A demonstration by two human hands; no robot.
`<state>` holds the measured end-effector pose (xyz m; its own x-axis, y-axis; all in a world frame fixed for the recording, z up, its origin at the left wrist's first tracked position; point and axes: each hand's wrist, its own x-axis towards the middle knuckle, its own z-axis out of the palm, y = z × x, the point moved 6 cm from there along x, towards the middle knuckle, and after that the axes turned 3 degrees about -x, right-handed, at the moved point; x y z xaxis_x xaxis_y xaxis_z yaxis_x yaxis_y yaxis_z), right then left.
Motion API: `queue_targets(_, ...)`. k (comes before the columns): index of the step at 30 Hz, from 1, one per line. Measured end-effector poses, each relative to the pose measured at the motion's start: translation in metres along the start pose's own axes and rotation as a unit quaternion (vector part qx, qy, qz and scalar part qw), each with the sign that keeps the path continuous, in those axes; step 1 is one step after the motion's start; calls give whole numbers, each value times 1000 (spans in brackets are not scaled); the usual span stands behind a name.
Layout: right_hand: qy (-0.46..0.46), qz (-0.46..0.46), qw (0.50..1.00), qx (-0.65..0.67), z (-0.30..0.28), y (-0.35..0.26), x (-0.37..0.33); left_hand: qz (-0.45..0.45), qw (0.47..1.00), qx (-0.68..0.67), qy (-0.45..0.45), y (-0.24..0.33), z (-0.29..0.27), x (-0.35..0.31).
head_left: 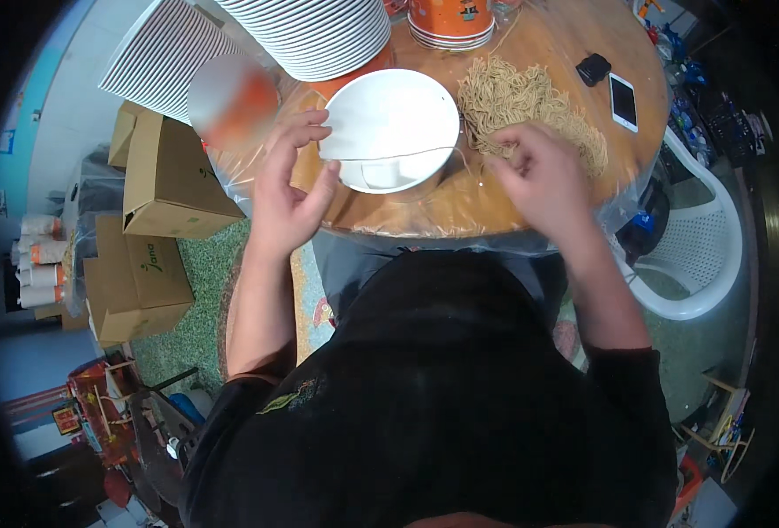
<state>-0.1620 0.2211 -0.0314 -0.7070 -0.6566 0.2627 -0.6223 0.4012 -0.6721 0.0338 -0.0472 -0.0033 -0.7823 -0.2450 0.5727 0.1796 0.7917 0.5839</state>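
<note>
One string (407, 157) crosses one white bowl (388, 107). Left hand (286, 201), at bowl's eight o'clock: released, fingers spread. Right hand (545, 179), three o'clock: curled at one cord heap (523, 95); grasp cannot be told.

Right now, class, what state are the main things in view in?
White tub: uncovered
Thin strand: stretched across the tub's mouth
Tan strands: loosely heaped
Phone: screen dark
Tub stacks: nested
Left hand: open
Right hand: fingers curled, hold unclear
</note>
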Motion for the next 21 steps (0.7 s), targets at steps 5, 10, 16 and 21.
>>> queue_targets(5,-44,12,996,76,60,30,-18,84,995,61,2,43,21,-9)
queue_targets(10,-228,27,948,220,74,23,-23,152,972,165,-72,58,44,-23)
queue_targets(16,-303,70,874,374,15,5,-20,116,968,216,-51,35,8,-19)
queue_targets(21,-303,45,861,406,-2,7,-12,73,979,166,-92,10,-14,-15)
